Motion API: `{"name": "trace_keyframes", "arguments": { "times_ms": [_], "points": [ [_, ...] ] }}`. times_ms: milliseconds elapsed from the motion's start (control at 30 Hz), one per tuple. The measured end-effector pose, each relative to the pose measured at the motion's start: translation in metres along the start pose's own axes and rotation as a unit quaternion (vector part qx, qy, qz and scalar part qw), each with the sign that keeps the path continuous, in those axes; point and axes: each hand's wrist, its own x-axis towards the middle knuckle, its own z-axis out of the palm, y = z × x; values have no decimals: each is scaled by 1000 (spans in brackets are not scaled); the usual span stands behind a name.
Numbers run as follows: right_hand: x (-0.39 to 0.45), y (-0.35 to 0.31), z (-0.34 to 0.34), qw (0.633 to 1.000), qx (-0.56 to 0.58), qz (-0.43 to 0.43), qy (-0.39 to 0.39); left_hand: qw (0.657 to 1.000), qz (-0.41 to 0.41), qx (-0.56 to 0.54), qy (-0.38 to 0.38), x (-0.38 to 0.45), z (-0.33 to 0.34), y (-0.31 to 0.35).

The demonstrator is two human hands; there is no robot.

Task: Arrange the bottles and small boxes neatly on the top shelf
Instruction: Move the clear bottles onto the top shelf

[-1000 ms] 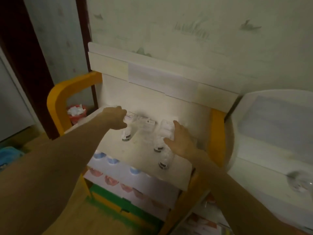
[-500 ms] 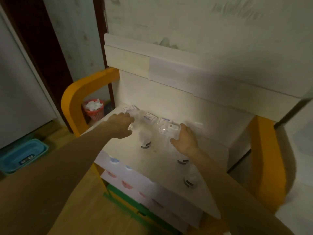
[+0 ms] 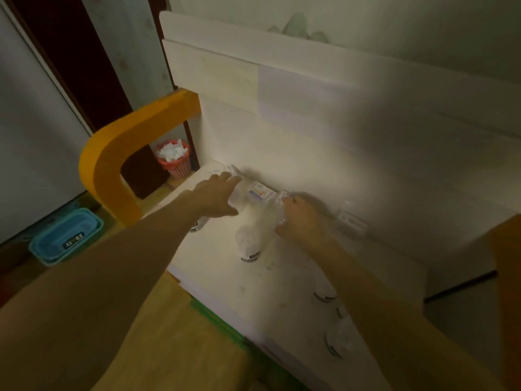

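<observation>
The white top shelf (image 3: 225,280) carries small white boxes in a row along its back wall: one at the far left (image 3: 232,169), one in the middle (image 3: 260,192) and one further right (image 3: 353,221). White bottles lie on the shelf: one in the centre (image 3: 251,241), two near the front right (image 3: 324,294) (image 3: 338,342), partly under my right arm. My left hand (image 3: 215,194) reaches with fingers spread to the leftmost box, touching it. My right hand (image 3: 301,221) is curled over something small and white at the back row; the image is too blurred to name it.
An orange curved frame (image 3: 118,162) borders the shelf on the left and another orange part (image 3: 507,263) on the right. A red basket of white scraps (image 3: 174,158) and a blue tub (image 3: 66,235) stand on the floor to the left. Lower shelves lie below.
The camera has come closer and swung left. My left hand has opened and stretched toward the leftmost box. My right hand has stayed at the back row, fingers curling.
</observation>
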Motion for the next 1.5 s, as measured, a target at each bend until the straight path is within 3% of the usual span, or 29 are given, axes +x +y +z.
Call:
{"name": "trace_keyframes", "arguments": {
  "times_ms": [100,267,400,567,700,900,1067,1300,1433,1500],
  "points": [
    [7,6,0,1000,4,10,-24,1000,-5,24,1,12,-4,2],
    [-5,7,-1,1000,29,10,3,998,14,58,8,11,-15,5],
    [-20,0,-18,991,89,52,88,997,54,30,49,-2,-33,5],
    [-53,-15,-62,947,224,120,196,994,76,-16,75,-28,-66,15],
    [-100,-22,-97,920,216,167,281,987,106,-83,91,-47,-89,40],
    [-195,4,-142,874,198,205,393,933,207,-223,193,-75,-98,127],
    [-303,49,-181,800,215,287,481,876,296,-297,238,-112,-105,222],
    [-448,131,-181,705,209,424,529,833,423,-298,197,-168,-109,373],
    [-514,195,-154,685,226,478,502,825,457,-304,137,-194,-83,454],
    [-544,226,-139,678,238,503,481,837,454,-287,104,-204,-63,495]
  ]
}}
